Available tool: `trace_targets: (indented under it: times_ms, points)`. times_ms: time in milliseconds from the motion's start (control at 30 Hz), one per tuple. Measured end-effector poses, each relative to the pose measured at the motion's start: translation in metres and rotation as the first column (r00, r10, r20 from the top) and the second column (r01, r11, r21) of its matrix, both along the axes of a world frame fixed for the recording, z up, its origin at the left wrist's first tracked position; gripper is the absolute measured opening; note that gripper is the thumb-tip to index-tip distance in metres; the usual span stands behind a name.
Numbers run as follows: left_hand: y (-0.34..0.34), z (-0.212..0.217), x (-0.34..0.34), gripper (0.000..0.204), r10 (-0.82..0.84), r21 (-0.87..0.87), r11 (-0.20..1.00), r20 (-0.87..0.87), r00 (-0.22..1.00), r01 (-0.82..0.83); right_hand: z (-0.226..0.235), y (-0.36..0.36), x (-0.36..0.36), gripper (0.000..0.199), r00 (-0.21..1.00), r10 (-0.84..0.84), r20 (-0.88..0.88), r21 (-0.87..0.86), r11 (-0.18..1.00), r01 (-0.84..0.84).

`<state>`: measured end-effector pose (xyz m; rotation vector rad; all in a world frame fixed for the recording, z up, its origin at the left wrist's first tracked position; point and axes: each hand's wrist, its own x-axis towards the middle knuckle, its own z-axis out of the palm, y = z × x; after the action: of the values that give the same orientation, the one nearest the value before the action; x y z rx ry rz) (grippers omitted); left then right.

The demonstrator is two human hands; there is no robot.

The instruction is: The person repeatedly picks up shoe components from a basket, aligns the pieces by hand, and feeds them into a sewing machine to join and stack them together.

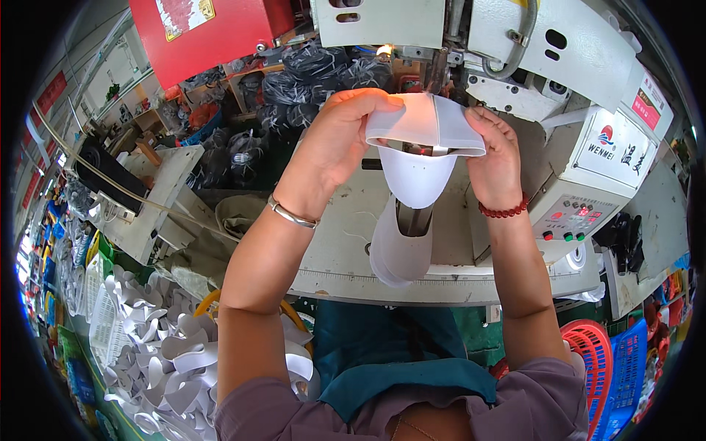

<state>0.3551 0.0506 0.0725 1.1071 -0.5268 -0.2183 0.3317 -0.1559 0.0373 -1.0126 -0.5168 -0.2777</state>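
Note:
Both my hands hold up a white shoe upper [460, 128] by its two sides, below the machine head. A seam runs down its middle, and a rounded white flap [419, 180] hangs below its open edge. My left hand [342, 136] pinches the left side, thumb on top. On the right side, my right hand [496, 151] grips the edge with bent fingers. A warm glow falls on the upper's left half. Lower down, another curved white piece [397, 253] hangs around a metal post [414, 219] over the machine table [331, 253].
A control box [581, 213] with lit displays and buttons stands right of the table. White cut pieces [169, 360] lie heaped at lower left. Red [588, 342] and blue baskets [625, 367] are at lower right. Black plastic bags [294, 84] are piled behind the machine.

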Motion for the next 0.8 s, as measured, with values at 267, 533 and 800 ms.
trace_targets:
  times_ms: [267,533,800]
  points:
    - [-0.009,-0.001,0.012,0.013,0.028,-0.065,0.997,-0.067,0.997,-0.033,0.002,0.002,0.008,0.013,0.981,0.055,-0.186,0.130,0.991,-0.031]
    - [-0.009,-0.007,0.022,0.026,-0.091,-0.106,0.991,-0.118,0.989,0.079,0.007,0.007,0.008,0.014,0.955,0.137,-0.264,0.211,0.974,-0.081]
    - [-0.012,-0.008,0.020,0.025,-0.081,-0.103,0.992,-0.146,0.986,0.066,-0.002,-0.005,0.016,0.030,0.963,0.135,-0.235,0.077,0.990,-0.120]
